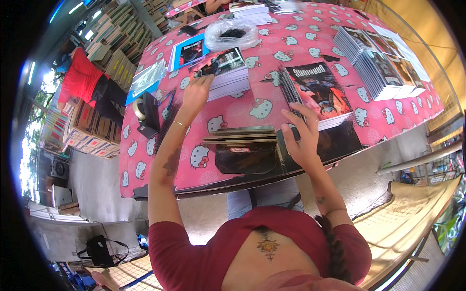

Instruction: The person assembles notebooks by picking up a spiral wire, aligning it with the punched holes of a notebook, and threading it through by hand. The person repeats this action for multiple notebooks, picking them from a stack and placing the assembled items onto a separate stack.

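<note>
We have the left hand (pixel 197 93) just above centre, fingers curled at the near left corner of a book stack (pixel 229 81); we can't tell whether they pinch a cover or merely rest there, for the knuckles hide the tips! Over right of centre, the right hand (pixel 305 135) has its fingers spread wide, thumb apart, covering the lower left corner of a spiral-bound book (pixel 320 92); contact we cannot make out. Between the wrists, lower centre, we see dark boards (pixel 246 157) standing together, and left of them a tape dispenser (pixel 147 115). Farther up, clear plastic (pixel 230 36) half-conceals something black; upper right, more book stacks (pixel 388 72). At far left, a person in red (pixel 86 77), head hard to make out, and at the top edge another person's arm (pixel 216 5), cut off by the frame
</note>
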Demonstrator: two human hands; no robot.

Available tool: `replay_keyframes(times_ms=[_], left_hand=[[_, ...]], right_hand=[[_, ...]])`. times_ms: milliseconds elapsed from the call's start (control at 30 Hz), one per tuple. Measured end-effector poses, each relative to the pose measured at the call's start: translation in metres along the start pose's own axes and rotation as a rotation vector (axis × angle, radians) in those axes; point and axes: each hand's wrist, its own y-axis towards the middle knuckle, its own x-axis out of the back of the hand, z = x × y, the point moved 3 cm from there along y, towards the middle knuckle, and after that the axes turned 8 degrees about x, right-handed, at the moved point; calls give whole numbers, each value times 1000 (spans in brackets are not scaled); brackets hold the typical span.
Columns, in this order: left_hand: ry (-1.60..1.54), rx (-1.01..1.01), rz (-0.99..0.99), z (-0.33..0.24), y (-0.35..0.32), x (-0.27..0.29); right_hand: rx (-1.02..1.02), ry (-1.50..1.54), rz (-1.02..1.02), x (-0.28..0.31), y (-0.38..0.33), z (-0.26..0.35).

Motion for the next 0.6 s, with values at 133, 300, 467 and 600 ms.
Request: replay_keyframes(times_ms=[133, 300, 467, 600], left_hand=[[61, -78, -199, -66, 24, 123], [-233, -176, -94, -147, 4, 179], [-339, -187, 48, -159, -13, 191], [-299, -240, 48, -161, -17, 205]], right_hand=[[-194, 204, -321, -17, 42, 39], [-518, 680, -68, -24, 13, -2], [-549, 784, -98, -40, -24, 11], [-519, 682, 45, -42, -20, 22]])
